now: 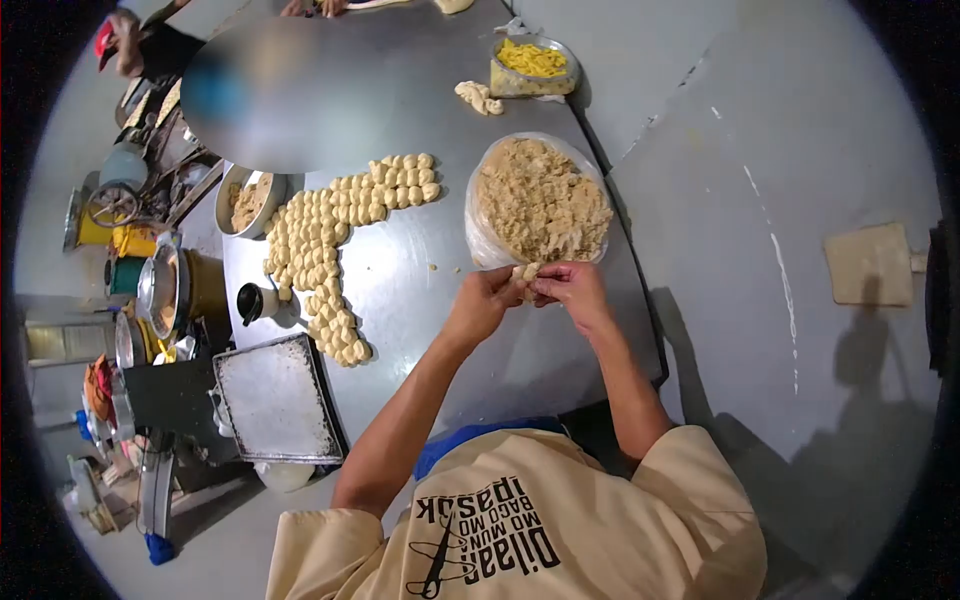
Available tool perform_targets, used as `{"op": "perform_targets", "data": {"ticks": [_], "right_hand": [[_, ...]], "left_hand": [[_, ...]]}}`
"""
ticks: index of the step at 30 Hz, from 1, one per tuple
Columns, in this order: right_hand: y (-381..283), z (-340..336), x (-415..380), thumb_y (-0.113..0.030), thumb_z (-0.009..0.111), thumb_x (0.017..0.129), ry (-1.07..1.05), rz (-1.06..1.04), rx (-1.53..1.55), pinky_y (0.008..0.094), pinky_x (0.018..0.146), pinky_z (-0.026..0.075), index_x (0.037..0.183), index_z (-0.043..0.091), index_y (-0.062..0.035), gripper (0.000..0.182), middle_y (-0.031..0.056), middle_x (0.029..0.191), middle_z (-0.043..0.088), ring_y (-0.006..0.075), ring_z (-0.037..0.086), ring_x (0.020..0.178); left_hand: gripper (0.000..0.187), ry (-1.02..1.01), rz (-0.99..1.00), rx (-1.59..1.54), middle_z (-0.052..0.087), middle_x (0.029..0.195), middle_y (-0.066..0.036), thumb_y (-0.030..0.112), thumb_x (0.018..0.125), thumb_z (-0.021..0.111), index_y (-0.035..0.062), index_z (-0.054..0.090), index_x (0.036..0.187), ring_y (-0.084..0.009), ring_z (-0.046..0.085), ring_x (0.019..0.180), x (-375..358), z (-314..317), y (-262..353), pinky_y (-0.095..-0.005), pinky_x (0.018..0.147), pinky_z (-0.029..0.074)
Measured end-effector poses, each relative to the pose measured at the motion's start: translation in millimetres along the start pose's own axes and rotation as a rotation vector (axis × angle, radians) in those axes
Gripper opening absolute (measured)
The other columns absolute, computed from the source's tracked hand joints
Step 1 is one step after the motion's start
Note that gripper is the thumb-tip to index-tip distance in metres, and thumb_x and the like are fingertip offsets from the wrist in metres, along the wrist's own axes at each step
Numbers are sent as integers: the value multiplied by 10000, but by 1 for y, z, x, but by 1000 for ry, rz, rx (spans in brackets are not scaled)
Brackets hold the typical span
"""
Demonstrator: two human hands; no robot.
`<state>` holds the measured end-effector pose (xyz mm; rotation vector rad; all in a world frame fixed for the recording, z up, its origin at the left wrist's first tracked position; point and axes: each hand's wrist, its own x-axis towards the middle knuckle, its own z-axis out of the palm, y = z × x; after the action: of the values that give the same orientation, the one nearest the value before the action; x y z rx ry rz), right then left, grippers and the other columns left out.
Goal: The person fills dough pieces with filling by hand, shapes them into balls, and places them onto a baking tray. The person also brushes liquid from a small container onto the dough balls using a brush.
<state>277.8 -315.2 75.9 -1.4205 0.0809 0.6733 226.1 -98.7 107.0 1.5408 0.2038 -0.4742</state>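
Both hands meet at the near edge of a plastic-lined bowl (540, 195) heaped with a crumbly tan filling. My left hand (482, 305) and my right hand (574, 290) pinch a small pale dough piece (526, 273) between their fingertips. To the left, many small dough balls (310, 230) lie in close rows on the metal table (410, 290). A few crumbs lie between these balls and my hands.
A black-handled cup (257, 302), a bowl of filling (248, 200) and a worn tray (270, 400) stand at the left. Beyond the big bowl are a dough scrap (478, 98) and a container with yellow strips (532, 62). Other people are at the far end.
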Motion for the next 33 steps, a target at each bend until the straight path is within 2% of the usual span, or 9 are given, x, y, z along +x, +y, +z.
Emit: {"op": "perform_targets", "data": {"ticks": [4, 10, 13, 16, 19, 23, 27, 29, 33], "right_hand": [[-9, 24, 12, -71, 870, 936, -101, 88, -186, 317, 787, 626, 1218, 767, 31, 317, 65, 1042, 785, 167, 749, 884], [-10, 92, 20, -125, 895, 933, -313, 61, 103, 286, 806, 568, 1189, 761, 11, 320, 76, 1118, 746, 134, 681, 946], [1, 121, 13, -164, 854, 976, -166, -217, -49, 274, 777, 549, 1156, 764, 1, 261, 55, 1077, 751, 121, 665, 904], [-5, 137, 12, -215, 824, 1001, -145, -135, 92, 274, 763, 543, 1166, 767, -1, 276, 35, 1029, 749, 119, 658, 878], [2, 151, 22, -288, 825, 1007, -305, -136, -77, 278, 726, 527, 1149, 760, 0, 328, 22, 990, 741, 115, 641, 832], [-10, 165, 22, -99, 771, 1001, -212, -44, -184, 303, 719, 547, 1094, 770, -3, 134, 39, 974, 741, 133, 672, 834], [-38, 173, 5, -34, 744, 1006, -377, 118, -27, 314, 786, 605, 1264, 774, 19, 265, 70, 1089, 771, 161, 726, 931], [-22, 166, 14, -38, 740, 1019, -434, 65, -191, 319, 811, 624, 1349, 756, 18, 335, 85, 1148, 781, 170, 741, 981], [-17, 184, 2, -63, 764, 1006, -256, -33, -216, 300, 764, 616, 1336, 764, 22, 341, 90, 1157, 789, 154, 738, 972]], "left_hand": [[473, 30, -1, -43, 777, 1190, -89, 204, 1036, 802, -37, 703, 1431, -175, 718, 1080, -29, -18, 4, -360, 992, 601], [600, 129, -4, -232, 765, 1184, -91, 172, 988, 856, -59, 641, 1498, -178, 711, 1047, -74, -56, 6, -356, 927, 613], [631, 230, 9, -253, 770, 1167, -107, 161, 963, 880, -72, 639, 1498, -169, 717, 999, -95, -82, -5, -339, 895, 614], [637, 288, 39, -228, 777, 1153, -112, 163, 955, 888, -75, 643, 1493, -163, 725, 972, -111, -109, -9, -331, 885, 614], [586, 246, 59, -236, 789, 1153, -91, 173, 963, 885, -67, 677, 1455, -164, 733, 998, -125, -121, -12, -327, 900, 609], [538, 137, 156, -313, 773, 1215, -105, 135, 997, 837, -68, 663, 1464, -200, 737, 1085, -128, -128, -12, -362, 979, 618], [474, 73, 167, -333, 748, 1242, -116, 118, 1023, 801, -69, 681, 1442, -231, 753, 1117, -129, -130, -11, -389, 1002, 643], [415, 167, 115, -356, 736, 1219, -113, 116, 1023, 803, -74, 720, 1383, -238, 765, 1078, -123, -128, -21, -373, 941, 664], [326, 338, 70, -361, 664, 1153, -105, 76, 1000, 818, -60, 785, 1294, -232, 772, 969, -114, -122, -38, -323, 810, 698]]}}
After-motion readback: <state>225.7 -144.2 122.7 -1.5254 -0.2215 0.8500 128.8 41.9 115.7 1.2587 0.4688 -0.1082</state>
